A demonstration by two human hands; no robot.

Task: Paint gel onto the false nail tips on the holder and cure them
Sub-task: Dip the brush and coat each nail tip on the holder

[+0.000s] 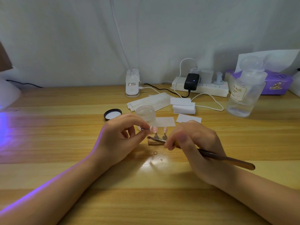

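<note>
Painting stage, judged midway: a stand with a pink tip point(153, 129) is pinched in the left hand point(121, 137) over the holder point(155, 142); the brush point(211, 155) is pinched in the right hand point(194, 140). Jar point(146, 113) uncapped on the desk point(65, 127). Curing seemingly left.

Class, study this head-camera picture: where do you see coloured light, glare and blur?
Head view: violet light spills across the table from the left edge and tints the left hand; a white glare patch shines on the wood before the holder; the right hand fingertips look soft and blurred.
</note>
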